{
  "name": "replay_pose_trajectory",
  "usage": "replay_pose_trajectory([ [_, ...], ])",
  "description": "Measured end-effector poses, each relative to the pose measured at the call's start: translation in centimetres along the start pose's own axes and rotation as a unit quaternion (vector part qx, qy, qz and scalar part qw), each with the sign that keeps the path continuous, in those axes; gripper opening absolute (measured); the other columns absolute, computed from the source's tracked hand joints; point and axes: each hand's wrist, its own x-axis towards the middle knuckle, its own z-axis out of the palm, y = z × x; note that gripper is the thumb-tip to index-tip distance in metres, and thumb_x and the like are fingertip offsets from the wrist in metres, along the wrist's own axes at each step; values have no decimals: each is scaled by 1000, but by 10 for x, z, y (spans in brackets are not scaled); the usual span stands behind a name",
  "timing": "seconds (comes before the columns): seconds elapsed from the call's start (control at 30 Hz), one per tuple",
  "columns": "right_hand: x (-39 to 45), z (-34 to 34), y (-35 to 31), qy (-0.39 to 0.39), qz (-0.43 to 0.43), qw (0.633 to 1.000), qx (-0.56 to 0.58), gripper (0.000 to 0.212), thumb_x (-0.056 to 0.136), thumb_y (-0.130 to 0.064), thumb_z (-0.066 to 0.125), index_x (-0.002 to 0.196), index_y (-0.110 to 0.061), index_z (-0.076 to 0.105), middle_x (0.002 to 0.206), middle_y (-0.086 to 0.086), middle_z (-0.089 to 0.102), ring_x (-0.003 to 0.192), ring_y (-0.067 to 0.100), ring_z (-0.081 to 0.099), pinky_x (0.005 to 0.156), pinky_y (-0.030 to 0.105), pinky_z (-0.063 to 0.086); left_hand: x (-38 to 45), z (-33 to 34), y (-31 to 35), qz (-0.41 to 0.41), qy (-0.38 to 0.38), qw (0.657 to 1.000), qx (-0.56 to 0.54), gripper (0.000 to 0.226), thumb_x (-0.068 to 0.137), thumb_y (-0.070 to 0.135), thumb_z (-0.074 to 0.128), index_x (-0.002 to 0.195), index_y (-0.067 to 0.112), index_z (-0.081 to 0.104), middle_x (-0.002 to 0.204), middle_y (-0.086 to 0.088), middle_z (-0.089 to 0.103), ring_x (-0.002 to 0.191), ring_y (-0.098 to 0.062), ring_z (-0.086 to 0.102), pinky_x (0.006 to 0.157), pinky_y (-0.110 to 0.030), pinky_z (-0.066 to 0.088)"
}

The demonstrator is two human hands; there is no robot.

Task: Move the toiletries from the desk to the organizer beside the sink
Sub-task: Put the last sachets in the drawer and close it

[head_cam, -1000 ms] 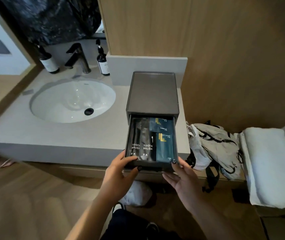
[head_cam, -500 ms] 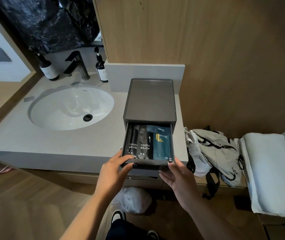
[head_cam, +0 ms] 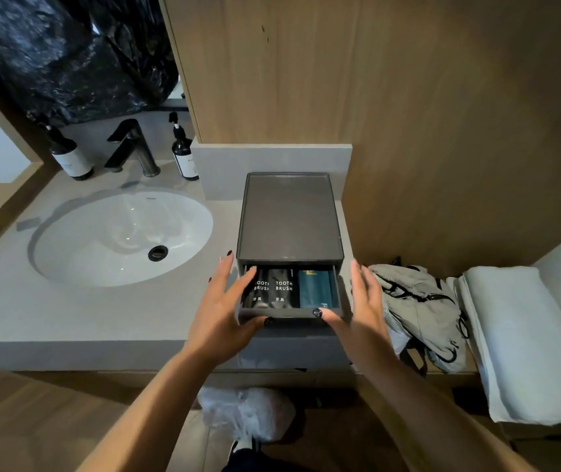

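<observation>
A dark grey organizer [head_cam: 289, 216] stands on the counter right of the sink [head_cam: 119, 236]. Its drawer [head_cam: 292, 313] is pulled out only a little. Inside lie two black toothbrush packets [head_cam: 274, 287] and a teal packet [head_cam: 316, 289]. My left hand [head_cam: 224, 311] is at the drawer's left front corner, fingers straight, thumb against the front panel. My right hand [head_cam: 361, 308] is at the right front corner, fingers straight beside the organizer, thumb tip on the front panel.
Two dark pump bottles [head_cam: 67, 155] [head_cam: 183, 155] flank a black faucet [head_cam: 132, 148] behind the sink. A grey bag [head_cam: 415, 308] and a folded white towel [head_cam: 524, 338] lie to the right. A wooden panel [head_cam: 374, 80] rises behind. A white plastic bag [head_cam: 245, 413] is on the floor.
The drawer has slid most of the way into the organizer, pushed by both hands. My fingers have straightened alongside the drawer, and the view moved closer.
</observation>
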Motion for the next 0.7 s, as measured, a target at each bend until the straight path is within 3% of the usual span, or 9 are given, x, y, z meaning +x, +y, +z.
replay_pose_trajectory([
  [0.07,15,-8,-7,-63,-52,991,-110,98,79,-63,58,149,-43,-7,160,-11,-12,146,12,-5,115,39,14,12,-5,-10,44,-41,998,37,96,70,41,77,150,19,28,160,-10,3,149,-28,-1,118,-51,17],
  [0.13,35,-12,-14,-148,-67,962,-220,106,74,-64,63,150,-37,-6,160,-9,-16,146,14,-16,120,44,4,25,-8,-15,86,-80,990,79,102,70,52,69,152,19,18,160,-11,2,148,-28,-5,117,-55,14],
  [0.27,63,-8,-23,-220,-123,909,-332,110,73,-69,60,153,-22,0,162,-1,-8,147,18,-15,120,42,-4,41,-7,-21,135,-101,977,130,105,75,64,57,153,12,11,161,-7,2,148,-23,-8,118,-51,7],
  [0.43,74,-2,-21,-172,-147,909,-350,91,85,-65,49,153,-22,9,162,-3,2,148,15,-7,118,40,-7,58,1,-28,111,-98,981,128,90,82,64,41,153,14,17,161,-6,12,149,-25,-2,116,-54,11],
  [0.6,78,10,-18,-120,-149,910,-367,70,94,-50,45,152,-24,16,161,0,8,149,18,-1,115,38,-7,82,7,-29,101,-93,979,151,70,91,52,46,151,27,20,160,-5,16,149,-25,2,116,-54,11],
  [0.7,87,17,-17,-94,-150,907,-383,64,94,-43,50,150,-23,27,159,4,21,148,25,12,117,45,3,90,7,-36,129,-76,979,139,60,92,50,43,147,27,32,156,-9,29,147,-28,16,114,-57,20],
])
